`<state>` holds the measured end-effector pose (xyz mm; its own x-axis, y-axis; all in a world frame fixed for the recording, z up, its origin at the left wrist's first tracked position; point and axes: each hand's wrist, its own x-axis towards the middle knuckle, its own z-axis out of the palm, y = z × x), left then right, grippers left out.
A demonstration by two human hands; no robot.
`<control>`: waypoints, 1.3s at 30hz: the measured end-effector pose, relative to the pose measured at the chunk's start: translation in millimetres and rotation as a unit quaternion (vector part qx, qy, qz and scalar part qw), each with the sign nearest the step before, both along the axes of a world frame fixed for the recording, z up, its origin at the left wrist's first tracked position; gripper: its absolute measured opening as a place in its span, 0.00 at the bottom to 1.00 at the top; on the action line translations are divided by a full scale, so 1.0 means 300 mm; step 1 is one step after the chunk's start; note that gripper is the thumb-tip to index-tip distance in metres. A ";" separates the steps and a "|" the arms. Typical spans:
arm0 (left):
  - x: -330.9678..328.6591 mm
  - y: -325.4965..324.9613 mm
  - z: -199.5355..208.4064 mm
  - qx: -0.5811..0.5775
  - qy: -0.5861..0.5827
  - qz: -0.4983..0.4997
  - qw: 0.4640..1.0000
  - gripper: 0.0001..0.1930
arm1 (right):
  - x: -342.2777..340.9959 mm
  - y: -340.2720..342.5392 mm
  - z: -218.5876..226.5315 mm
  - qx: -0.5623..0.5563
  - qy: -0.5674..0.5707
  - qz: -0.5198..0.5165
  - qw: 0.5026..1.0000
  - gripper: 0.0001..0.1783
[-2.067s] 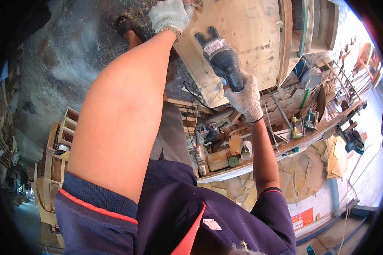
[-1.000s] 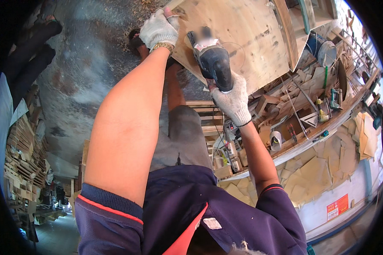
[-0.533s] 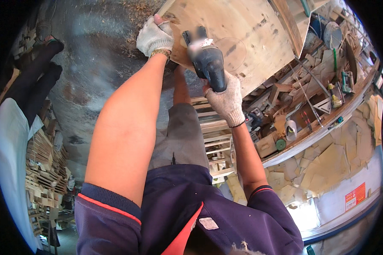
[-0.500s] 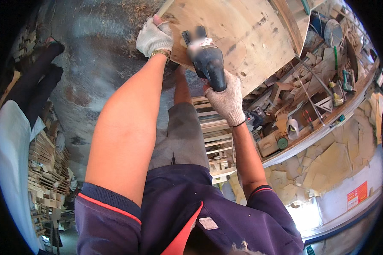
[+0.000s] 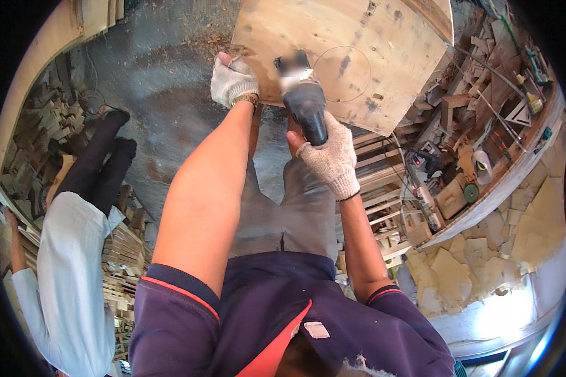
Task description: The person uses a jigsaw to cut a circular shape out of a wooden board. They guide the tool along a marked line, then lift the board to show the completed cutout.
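Observation:
A plywood board (image 5: 396,69) with dark marks and a thin drawn circle on it lies in front of me. In a worn white knit glove, my left hand (image 5: 234,81) is closed at the board's left edge, its bare thumb tip pointing up; the fingers underneath are hidden. My right hand (image 5: 333,157), gloved too, wraps the rear of a black power tool that looks like a jigsaw (image 5: 305,100). The tool lies over the board just left of the circle, its front pointing away from me. Its front part is blurred, so the blade cannot be made out.
Sawdust is scattered on the dark floor (image 5: 151,94) at the left. Slatted wood (image 5: 377,169) lies beneath the board. A cluttered bench (image 5: 503,176) with tools and offcuts runs along the right. At the left is another person (image 5: 75,251) in a light top, near stacked wood pieces.
The view has turned, bringing the other person further in at the left. The jigsaw sits slightly nearer to me relative to the circle. Both hands keep their holds.

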<state>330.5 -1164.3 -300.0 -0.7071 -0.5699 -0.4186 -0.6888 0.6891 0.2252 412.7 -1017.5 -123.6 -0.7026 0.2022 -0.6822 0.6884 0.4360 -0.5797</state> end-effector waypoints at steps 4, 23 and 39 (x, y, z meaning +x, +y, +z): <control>0.015 0.000 -0.017 0.000 0.006 0.003 1.000 0.28 | 0.006 0.026 -0.025 0.003 -0.038 -0.015 0.999 0.22; -0.549 0.357 -0.156 -0.223 0.223 -0.121 0.941 0.32 | 0.211 0.382 0.186 0.084 0.186 -0.095 0.974 0.26; -0.558 0.388 -0.123 -0.256 0.103 -0.100 0.956 0.33 | 0.057 0.454 0.036 0.102 0.165 -0.090 0.977 0.40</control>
<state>163.1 -1048.0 -336.8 -0.8607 -0.5077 0.0386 -0.5092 0.8586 -0.0597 429.7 -881.3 -112.8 -0.8178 0.4511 -0.3574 0.5551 0.4546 -0.6965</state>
